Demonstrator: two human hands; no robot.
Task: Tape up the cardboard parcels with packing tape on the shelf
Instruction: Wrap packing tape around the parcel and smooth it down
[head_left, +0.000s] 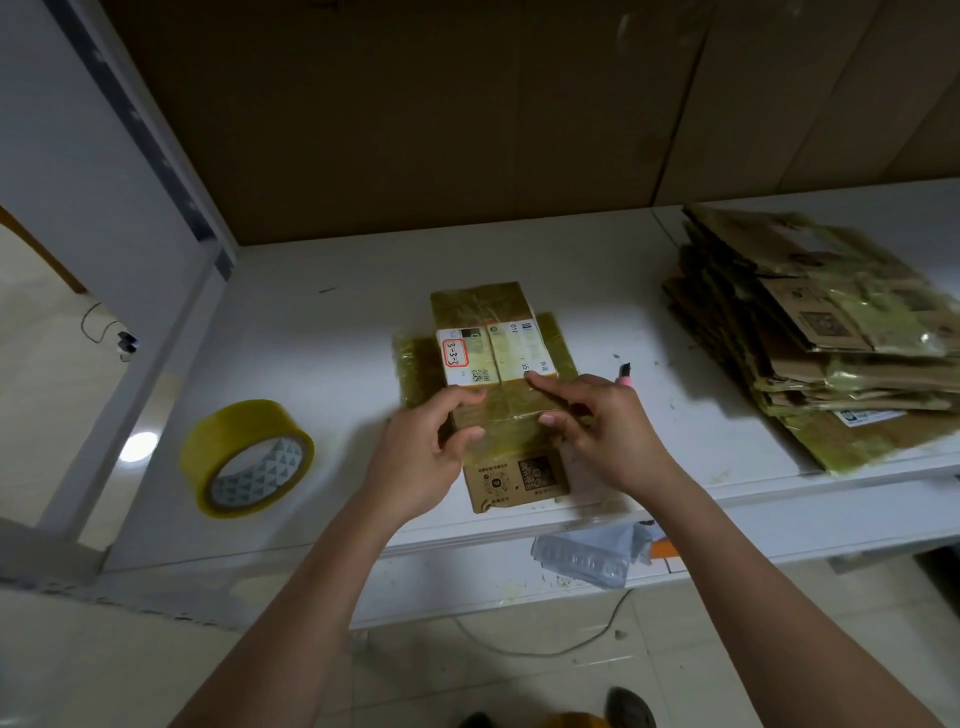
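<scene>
Parcel (493, 374) between both hands' grip

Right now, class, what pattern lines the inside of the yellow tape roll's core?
Grey-and-white triangles inside the yellowish packing-tape roll; head view.

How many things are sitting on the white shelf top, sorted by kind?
Tape roll: 1
Cardboard parcel under both hands: 1
Stack of flattened cartons: 1 stack, cartons too overlapped to count
Small pink-ended tool: 1
Total: 4
</scene>
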